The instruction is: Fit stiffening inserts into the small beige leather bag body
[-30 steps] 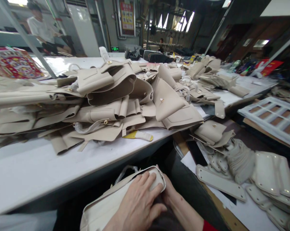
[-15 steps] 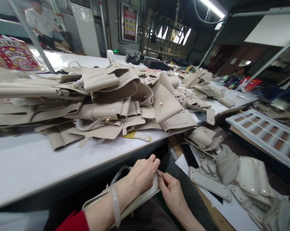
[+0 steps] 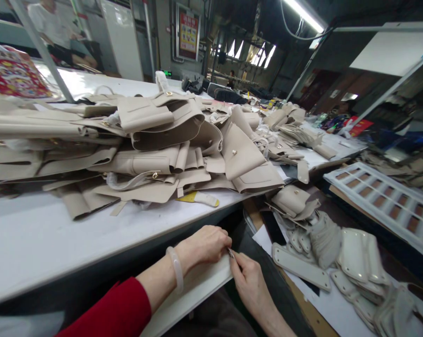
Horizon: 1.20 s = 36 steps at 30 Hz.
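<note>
A pale off-white bag [image 3: 200, 292] lies across my lap, partly covered by my left forearm. Its far right corner sits between my two hands. My left hand [image 3: 209, 243] is closed at that corner, fingers curled down so that their grip is partly hidden. My right hand [image 3: 249, 280] pinches the same corner from the right with thumb and forefinger. A small dark, shiny bit [image 3: 231, 253] shows between the hands, too small to name. On my left wrist is a pale bangle [image 3: 176, 269].
Beige bag pieces [image 3: 151, 161] are heaped on the white table [image 3: 74, 243] ahead. A yellow-and-white tool [image 3: 199, 198] lies at its edge. To the right are a phone [image 3: 273, 228], pale studded straps [image 3: 301, 267] and a white slatted tray [image 3: 380, 187]. A person [image 3: 55, 32] sits far left.
My left forearm has shifted up and to the right, showing more red sleeve and covering the bag's clear-wrapped handle. Both hands stay at the bag's corner. The view has moved slightly.
</note>
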### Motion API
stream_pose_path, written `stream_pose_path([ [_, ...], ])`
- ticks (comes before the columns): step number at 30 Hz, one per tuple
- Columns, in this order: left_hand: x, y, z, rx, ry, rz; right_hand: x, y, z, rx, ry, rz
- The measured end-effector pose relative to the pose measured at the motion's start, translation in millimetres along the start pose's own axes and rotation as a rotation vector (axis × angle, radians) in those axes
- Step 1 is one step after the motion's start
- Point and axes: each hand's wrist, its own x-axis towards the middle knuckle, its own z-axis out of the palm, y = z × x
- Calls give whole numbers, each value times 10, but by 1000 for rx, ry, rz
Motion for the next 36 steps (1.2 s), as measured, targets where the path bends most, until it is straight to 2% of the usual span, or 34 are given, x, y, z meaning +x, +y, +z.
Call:
stream_pose_path([
  [7, 38, -97, 36, -131, -16, -19, -13, -25, 4, -37, -21, 2],
  [14, 6, -92, 40, -195, 17, -31, -28, -36, 13, -38, -50, 11],
  [22, -4, -141, 76, -244, 53, -45, 15, -141, -92, -94, -69, -17],
  [29, 14, -152, 138, -248, 51, -87, 31, -131, -101, 69, -58, 102],
  [31, 6, -122, 130, -235, 53, -118, 64, -139, -99, -31, -64, 50],
  [36, -11, -52, 93, -218, 60, -169, 128, -175, -57, -545, -101, -100],
])
